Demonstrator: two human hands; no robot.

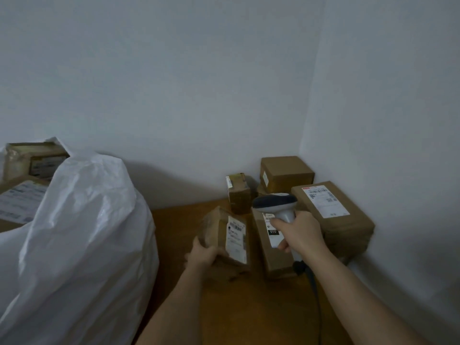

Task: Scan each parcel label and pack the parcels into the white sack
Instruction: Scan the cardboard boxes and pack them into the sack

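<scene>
My left hand (202,253) grips the near left corner of a taped brown parcel (224,239), tilted so its white label faces up. My right hand (300,234) holds a grey barcode scanner (275,202) by its handle, its dark head above and just right of that parcel. The big white sack (82,245) stands at the left, open at the top, with labelled parcels (27,180) showing inside.
Several more brown parcels sit in the wall corner on the wooden floor (236,307): a long one (272,247) under the scanner, a large labelled one (333,212), a small upright one (239,192) and a box (286,174) behind. The scanner's black cable (316,295) trails toward me.
</scene>
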